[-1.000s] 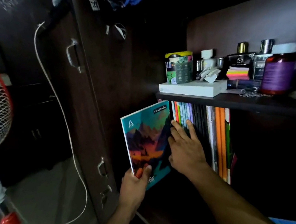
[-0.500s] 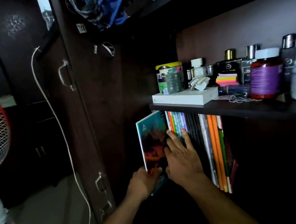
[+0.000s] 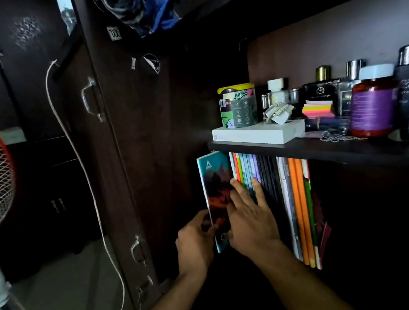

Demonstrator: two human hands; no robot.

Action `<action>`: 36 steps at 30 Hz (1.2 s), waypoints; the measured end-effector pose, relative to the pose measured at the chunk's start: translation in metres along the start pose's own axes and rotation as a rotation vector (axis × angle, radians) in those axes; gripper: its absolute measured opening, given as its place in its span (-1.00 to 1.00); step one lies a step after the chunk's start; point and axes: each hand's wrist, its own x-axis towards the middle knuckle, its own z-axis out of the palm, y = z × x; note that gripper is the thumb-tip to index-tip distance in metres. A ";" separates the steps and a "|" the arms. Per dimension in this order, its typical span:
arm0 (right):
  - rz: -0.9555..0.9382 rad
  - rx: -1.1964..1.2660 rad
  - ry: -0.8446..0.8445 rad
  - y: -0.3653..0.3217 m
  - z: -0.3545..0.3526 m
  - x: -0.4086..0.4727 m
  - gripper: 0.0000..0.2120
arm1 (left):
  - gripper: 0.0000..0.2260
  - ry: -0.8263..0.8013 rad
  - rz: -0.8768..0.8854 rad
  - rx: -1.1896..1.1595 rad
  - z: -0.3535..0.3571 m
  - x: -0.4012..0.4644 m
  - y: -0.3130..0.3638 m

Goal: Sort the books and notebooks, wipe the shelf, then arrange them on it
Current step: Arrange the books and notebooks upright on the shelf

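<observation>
Left hand (image 3: 194,247) grips teal notebook (image 3: 214,196); right hand (image 3: 252,216) flat on row of books (image 3: 285,194), lower shelf dark

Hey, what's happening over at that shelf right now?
A person is slotting a teal notebook in at the left end of a row of upright books under the dark shelf board. The left hand grips its lower edge, while the right hand lies flat against the row. The notebook is tilted, not yet fully in.

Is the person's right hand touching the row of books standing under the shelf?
Touching. The head view shows the right hand laid flat, fingers straight, against the spines of the row of books.
</observation>
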 end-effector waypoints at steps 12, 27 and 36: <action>0.115 0.110 0.147 -0.013 0.003 0.008 -0.57 | -0.88 -0.006 0.064 0.150 0.019 0.013 0.004; 0.155 0.313 0.054 -0.015 -0.004 0.005 -0.66 | -0.81 -0.002 0.033 0.039 0.041 0.005 -0.006; 0.104 0.727 -0.385 0.020 -0.069 0.005 -0.78 | -0.85 -0.048 0.226 0.063 0.056 0.013 -0.017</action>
